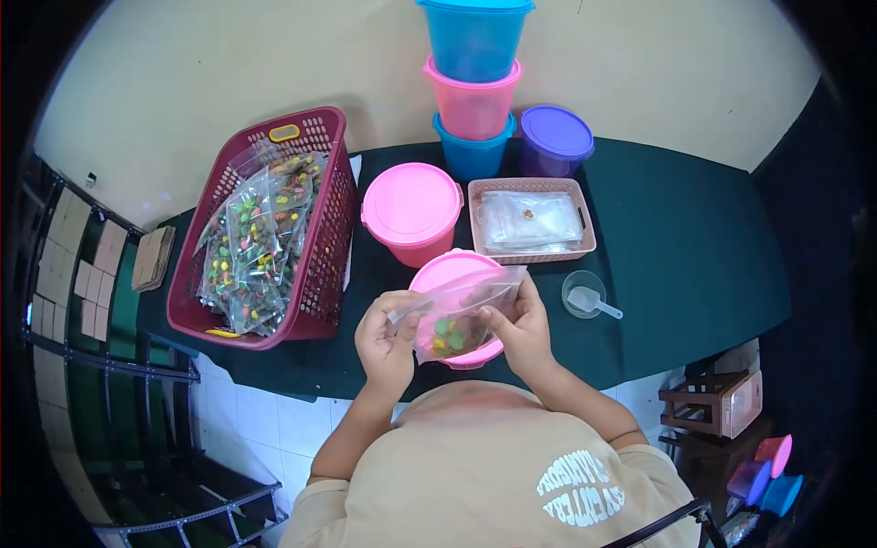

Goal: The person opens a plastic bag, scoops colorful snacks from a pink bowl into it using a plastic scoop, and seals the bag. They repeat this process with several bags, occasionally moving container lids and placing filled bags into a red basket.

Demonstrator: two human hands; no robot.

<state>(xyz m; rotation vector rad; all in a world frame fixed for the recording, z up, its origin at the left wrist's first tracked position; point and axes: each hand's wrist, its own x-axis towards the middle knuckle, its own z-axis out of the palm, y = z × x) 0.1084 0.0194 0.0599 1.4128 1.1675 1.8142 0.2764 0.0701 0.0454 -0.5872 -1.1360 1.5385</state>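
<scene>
Between my two hands is a clear plastic bag (449, 336) with small colourful candies gathered in its lower part. My left hand (388, 340) pinches the bag's left edge between thumb and fingers. On the other side, my right hand (523, 327) grips the right part, its thumb pressed on the front. The bag is tilted and held above a pink tub (470, 363), whose inside is mostly hidden behind the bag and hands. A clear cup (573, 309) with a white scoop (592, 301) resting in it stands to the right of my right hand.
A maroon basket (340, 228) full of filled candy bags stands left. Behind the bag is a pink lidded tub (413, 205). A pink tray (589, 239) holds clear bags. Stacked blue and pink tubs (475, 105) and a purple tub (555, 142) stand against the wall.
</scene>
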